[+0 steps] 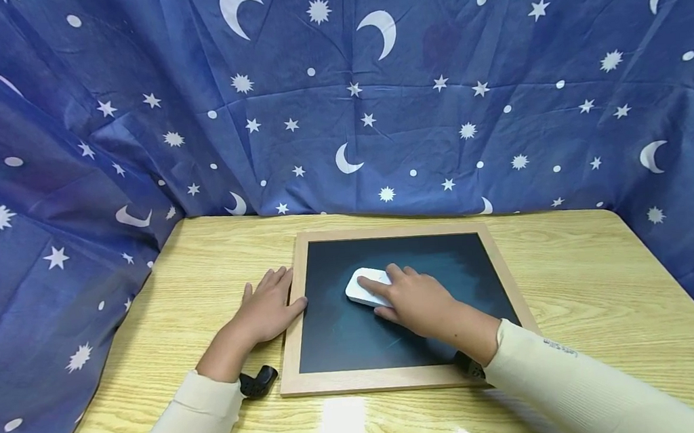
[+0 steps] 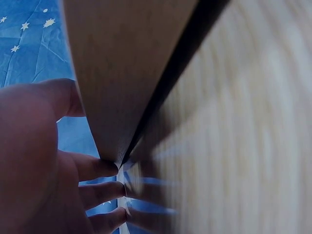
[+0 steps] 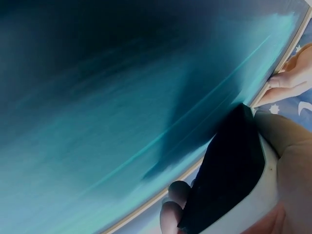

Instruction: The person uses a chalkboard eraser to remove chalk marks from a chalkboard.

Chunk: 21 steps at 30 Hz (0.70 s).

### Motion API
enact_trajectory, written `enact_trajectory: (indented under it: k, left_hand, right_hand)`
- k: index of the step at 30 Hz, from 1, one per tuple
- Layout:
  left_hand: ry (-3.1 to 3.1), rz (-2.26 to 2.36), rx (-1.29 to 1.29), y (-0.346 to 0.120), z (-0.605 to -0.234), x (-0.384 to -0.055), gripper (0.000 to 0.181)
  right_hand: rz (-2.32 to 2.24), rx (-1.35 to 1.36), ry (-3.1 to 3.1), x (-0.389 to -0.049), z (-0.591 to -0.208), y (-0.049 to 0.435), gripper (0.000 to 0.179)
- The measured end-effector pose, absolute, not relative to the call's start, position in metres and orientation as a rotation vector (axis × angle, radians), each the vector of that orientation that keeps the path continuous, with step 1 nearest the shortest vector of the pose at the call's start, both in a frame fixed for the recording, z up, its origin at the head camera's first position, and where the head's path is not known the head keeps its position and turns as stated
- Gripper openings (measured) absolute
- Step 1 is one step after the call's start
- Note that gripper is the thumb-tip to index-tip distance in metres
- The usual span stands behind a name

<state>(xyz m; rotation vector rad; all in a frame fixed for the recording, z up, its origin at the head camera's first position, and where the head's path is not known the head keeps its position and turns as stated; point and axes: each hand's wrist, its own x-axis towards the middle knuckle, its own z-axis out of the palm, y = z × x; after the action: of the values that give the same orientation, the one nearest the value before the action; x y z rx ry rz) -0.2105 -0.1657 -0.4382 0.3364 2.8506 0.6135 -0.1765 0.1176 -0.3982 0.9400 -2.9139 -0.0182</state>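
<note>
A small framed blackboard (image 1: 351,344) lies flat on the table, with faint pale smears over its dark surface. My right hand (image 1: 423,300) grips a white-topped board eraser (image 1: 358,292) from above, over the middle of the board. In the right wrist view the eraser's black felt (image 3: 229,170) shows, with fingers and thumb on either side of it. At the board's left side, my left hand (image 1: 267,311) has its thumb over the wooden frame (image 2: 122,63). Its other fingers stretch along the frame's outer edge, down by the tabletop.
The light wood table (image 1: 590,279) extends on both sides of the board. A blue cloth (image 1: 415,143) with white moons and stars hangs behind and at the sides. Black wrist devices (image 1: 259,381) sit beneath both forearms, the right one overlapping the board's front frame.
</note>
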Motion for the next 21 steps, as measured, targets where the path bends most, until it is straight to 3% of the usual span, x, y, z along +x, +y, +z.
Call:
enact_trajectory:
  k: [21]
  left_hand:
    - [2.85, 0.619, 0.348, -0.166, -0.439, -0.21, 0.075]
  right_hand:
    - [0.005, 0.715, -2.941, -0.157, -0.399, 0.215, 0.055]
